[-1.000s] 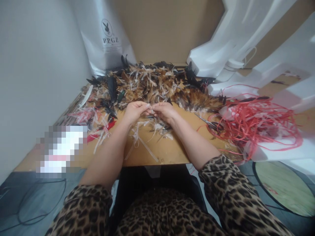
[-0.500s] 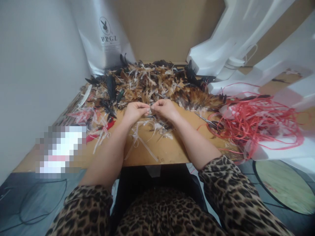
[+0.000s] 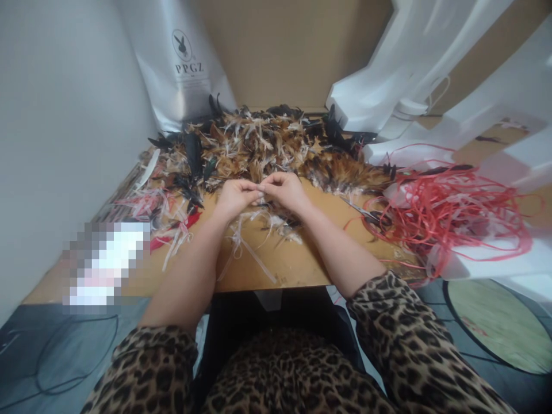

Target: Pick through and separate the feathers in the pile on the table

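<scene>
My left hand [image 3: 237,198] and my right hand [image 3: 285,190] meet over the table, thumbs and fingertips pinched together and touching. What they pinch is too small and too covered to name; a bit of pale fluff shows just under the fingertips. Behind them spreads a large heap of brown and black feathers [image 3: 259,138]. Close below my hands lie loose feather scraps [image 3: 284,227] and thin whitish ribbon strips [image 3: 244,247].
Scissors [image 3: 366,214] lie right of my right arm, beside a tangle of red ribbon [image 3: 457,218]. Pink and white strips [image 3: 146,204] lie on the left, near a blurred-out bright patch [image 3: 107,264]. A silver bag [image 3: 185,86] stands at the back, and the wooden table's [image 3: 297,270] front edge is close to me.
My right hand has shifted slightly left, its fingertips now pressing over those of my left hand. The left hand has hardly moved.
</scene>
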`<state>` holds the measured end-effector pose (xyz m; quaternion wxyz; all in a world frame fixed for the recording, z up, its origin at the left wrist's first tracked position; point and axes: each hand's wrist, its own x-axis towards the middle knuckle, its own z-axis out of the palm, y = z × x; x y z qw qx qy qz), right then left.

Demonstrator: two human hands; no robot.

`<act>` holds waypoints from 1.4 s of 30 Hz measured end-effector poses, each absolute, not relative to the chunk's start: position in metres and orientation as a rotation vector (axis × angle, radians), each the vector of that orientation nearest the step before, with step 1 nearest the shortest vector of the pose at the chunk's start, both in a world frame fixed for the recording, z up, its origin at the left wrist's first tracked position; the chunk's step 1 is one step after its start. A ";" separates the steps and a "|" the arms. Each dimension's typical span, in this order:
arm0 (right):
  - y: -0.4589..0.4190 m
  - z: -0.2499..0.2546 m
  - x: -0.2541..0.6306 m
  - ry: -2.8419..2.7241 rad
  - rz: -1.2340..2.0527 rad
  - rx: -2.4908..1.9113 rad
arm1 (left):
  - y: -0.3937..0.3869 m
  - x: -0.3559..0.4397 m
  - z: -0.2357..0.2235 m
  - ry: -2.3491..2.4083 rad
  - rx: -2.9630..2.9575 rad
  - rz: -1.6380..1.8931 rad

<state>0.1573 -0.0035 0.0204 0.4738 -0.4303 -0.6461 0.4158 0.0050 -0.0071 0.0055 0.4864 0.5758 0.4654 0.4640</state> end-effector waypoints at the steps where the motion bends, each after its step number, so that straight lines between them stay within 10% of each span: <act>1: -0.002 0.021 0.160 -1.553 1.043 -1.032 | -0.007 0.005 0.006 1.119 1.392 1.131; 42: 0.000 0.020 0.168 -1.830 0.903 -1.145 | -0.011 0.002 0.015 1.040 1.332 1.051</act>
